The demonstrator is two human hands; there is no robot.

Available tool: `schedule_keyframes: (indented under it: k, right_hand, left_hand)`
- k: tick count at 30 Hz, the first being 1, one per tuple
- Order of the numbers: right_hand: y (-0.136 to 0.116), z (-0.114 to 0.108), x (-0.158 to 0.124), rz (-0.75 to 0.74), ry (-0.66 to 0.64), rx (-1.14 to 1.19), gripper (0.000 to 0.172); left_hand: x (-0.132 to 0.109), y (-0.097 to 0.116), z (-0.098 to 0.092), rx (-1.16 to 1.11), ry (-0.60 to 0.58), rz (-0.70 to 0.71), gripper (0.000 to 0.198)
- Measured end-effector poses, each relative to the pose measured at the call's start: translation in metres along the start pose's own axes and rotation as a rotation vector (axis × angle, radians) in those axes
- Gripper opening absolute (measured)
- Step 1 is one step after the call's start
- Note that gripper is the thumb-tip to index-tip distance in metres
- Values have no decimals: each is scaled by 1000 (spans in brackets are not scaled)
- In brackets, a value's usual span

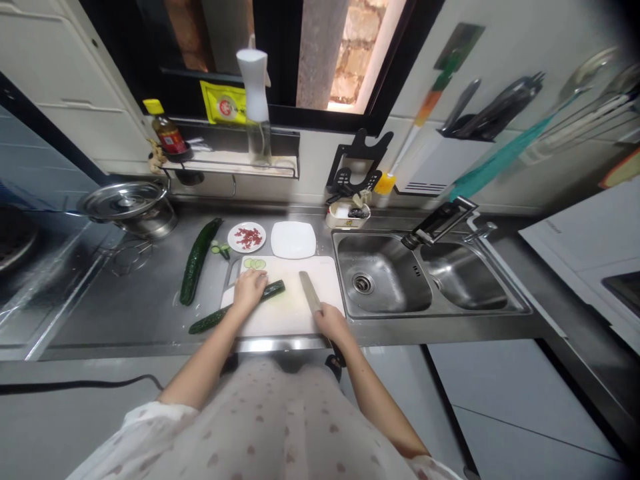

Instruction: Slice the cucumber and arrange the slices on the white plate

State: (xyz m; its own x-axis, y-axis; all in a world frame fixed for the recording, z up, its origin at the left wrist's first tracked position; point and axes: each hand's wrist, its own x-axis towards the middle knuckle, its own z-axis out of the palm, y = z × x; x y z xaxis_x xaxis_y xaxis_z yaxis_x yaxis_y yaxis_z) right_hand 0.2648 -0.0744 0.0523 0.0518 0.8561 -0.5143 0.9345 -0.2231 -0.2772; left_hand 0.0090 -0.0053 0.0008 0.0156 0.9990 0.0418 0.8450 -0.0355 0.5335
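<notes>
Whole cucumber [199, 263] left uncut at board's [290, 315] ten o'clock. Cut cucumber [210, 321] at nine, seemingly mostly unsliced. Left hand [250, 290] curled over it, grip cannot be told. Few slices [255, 264] done, at eleven. Knife [311, 293] held by right hand [331, 321], four o'clock.

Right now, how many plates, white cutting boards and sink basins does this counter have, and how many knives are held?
Plates: 2
White cutting boards: 1
Sink basins: 2
Knives held: 1
Total: 6
</notes>
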Motion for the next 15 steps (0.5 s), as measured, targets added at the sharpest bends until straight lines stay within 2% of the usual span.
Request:
schedule_keyframes:
  k: [3,7,15]
  right_hand:
    - [-7,-1,0,-29,14,0,31]
    - [-20,-2,-1,-95,39,9,31]
    - [-49,-5,-5,-140,61,-20,32]
  left_hand:
    - [-11,8,6,-29,-16,90,29]
    - [-19,14,11,-45,-26,139,27]
    - [-20,14,15,-49,-17,201,25]
